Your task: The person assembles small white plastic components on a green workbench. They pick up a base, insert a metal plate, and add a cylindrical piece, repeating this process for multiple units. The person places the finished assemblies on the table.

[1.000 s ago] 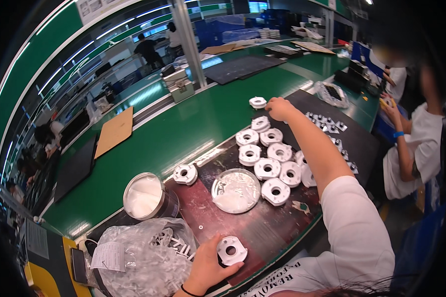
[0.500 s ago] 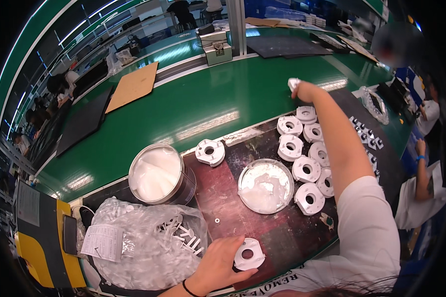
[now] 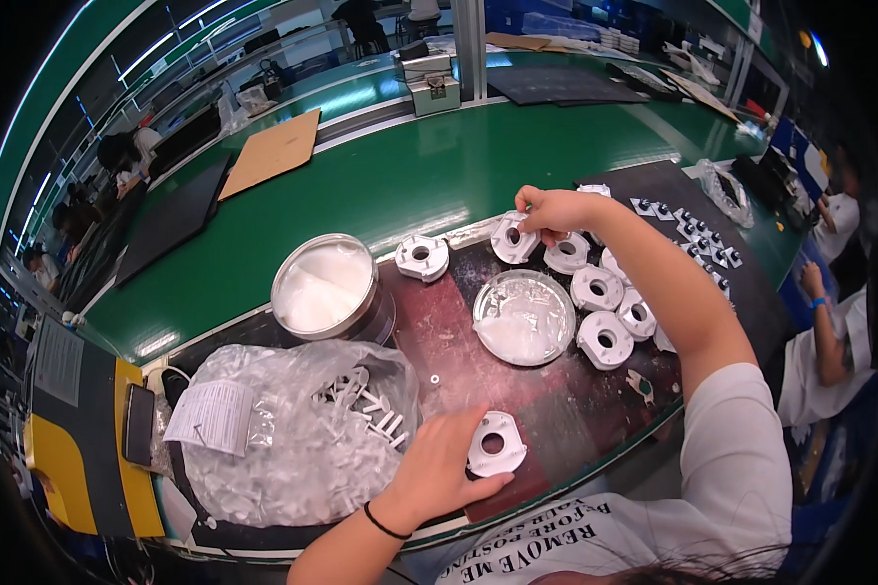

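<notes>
With thumb and fingers around its left side, my left hand [image 3: 441,463] grips a white plastic ring-shaped housing [image 3: 507,436] at the front edge of the bench. My right hand [image 3: 548,213] reaches forward, its fingers pinched on the upper rim of another white plastic housing [image 3: 503,249], at the left end of a cluster of similar ones. Nearest that cluster is a housing [image 3: 597,291] with a round central hole, among several others. A shallow round dish [image 3: 524,353] holding clear-white grease lies between my hands. One more housing [image 3: 421,257] sits apart, beside the tub.
A large tub of white grease [image 3: 324,283] stands left of the dish. Before it lies a clear bag [image 3: 293,478] of white plastic pins. Small dark-topped parts [image 3: 698,234] rest on a black mat at right. Beyond runs a green bench surface [image 3: 390,185]. Another person's arm [image 3: 829,336] shows at far right.
My right hand has come back toward me and left, from above the green surface to the cluster's left end, with a white housing in its fingers. My left hand keeps its grip. The view has shifted.
</notes>
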`<state>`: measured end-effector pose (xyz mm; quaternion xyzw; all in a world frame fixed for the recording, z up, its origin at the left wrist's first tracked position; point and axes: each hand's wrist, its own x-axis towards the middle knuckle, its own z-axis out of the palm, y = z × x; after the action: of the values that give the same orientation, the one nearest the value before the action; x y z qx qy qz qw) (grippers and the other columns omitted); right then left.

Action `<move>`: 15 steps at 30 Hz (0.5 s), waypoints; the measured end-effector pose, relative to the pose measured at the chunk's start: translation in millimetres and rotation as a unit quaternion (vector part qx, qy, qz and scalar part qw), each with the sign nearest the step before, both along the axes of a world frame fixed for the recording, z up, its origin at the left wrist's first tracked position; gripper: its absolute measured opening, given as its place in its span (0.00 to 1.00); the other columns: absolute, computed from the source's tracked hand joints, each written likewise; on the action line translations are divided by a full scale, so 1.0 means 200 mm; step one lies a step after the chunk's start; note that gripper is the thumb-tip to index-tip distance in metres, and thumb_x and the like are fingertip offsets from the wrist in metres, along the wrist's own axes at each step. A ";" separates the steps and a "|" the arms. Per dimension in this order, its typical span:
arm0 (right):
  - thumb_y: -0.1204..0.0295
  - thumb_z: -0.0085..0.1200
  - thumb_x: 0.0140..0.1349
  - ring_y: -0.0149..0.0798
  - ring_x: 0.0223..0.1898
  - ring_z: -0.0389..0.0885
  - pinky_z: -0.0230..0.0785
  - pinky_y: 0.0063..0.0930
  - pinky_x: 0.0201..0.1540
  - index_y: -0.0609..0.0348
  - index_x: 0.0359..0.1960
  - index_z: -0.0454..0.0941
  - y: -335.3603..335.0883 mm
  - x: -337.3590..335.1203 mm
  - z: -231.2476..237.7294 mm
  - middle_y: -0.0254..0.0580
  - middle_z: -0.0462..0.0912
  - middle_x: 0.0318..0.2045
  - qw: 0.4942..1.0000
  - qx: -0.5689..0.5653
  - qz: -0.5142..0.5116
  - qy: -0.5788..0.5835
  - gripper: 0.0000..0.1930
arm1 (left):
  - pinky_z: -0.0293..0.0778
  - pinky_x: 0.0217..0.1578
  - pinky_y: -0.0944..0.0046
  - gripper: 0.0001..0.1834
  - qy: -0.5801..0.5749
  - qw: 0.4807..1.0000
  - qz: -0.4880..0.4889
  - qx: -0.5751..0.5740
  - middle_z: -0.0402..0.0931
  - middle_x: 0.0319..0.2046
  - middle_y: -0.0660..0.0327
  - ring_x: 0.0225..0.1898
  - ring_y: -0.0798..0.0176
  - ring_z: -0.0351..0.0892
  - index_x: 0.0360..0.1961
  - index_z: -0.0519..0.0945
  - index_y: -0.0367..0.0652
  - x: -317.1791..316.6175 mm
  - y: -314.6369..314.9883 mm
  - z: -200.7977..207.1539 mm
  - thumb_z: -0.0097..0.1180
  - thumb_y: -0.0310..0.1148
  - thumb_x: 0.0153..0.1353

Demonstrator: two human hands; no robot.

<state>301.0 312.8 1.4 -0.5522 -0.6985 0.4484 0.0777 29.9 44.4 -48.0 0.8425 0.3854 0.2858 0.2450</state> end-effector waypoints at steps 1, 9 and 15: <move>0.68 0.55 0.58 0.28 0.17 0.75 0.63 0.24 0.19 0.56 0.46 0.64 -0.01 -0.01 0.01 0.35 0.75 0.21 1.000 0.016 -0.015 -0.011 0.17 | 0.67 0.46 0.52 0.47 -0.005 1.000 -0.001 0.003 0.72 0.42 0.46 0.44 0.42 0.72 0.56 0.64 0.31 0.00 0.00 -0.01 0.72 0.45 0.38; 0.70 0.51 0.58 0.36 0.33 0.81 0.73 0.29 0.36 0.60 0.46 0.78 -0.20 0.04 0.11 0.42 0.82 0.36 0.917 0.376 -0.012 -0.133 0.15 | 0.67 0.46 0.52 0.49 -0.018 0.998 -0.008 0.055 0.73 0.42 0.46 0.44 0.44 0.72 0.59 0.61 0.32 0.00 -0.02 -0.01 0.71 0.45 0.40; 0.67 0.55 0.57 0.39 0.34 0.79 0.72 0.32 0.38 0.54 0.45 0.79 -0.93 -0.16 0.32 0.42 0.81 0.37 0.965 0.252 0.062 -0.032 0.14 | 0.67 0.44 0.53 0.24 -0.025 0.990 0.097 0.101 0.74 0.39 0.50 0.42 0.46 0.73 0.43 0.74 0.38 -0.08 -0.03 0.14 0.64 0.35 0.45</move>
<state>269.7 125.8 65.3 -0.4848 -0.8237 0.2440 0.1642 13.9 38.9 -20.6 0.8139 0.4283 0.3671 0.1393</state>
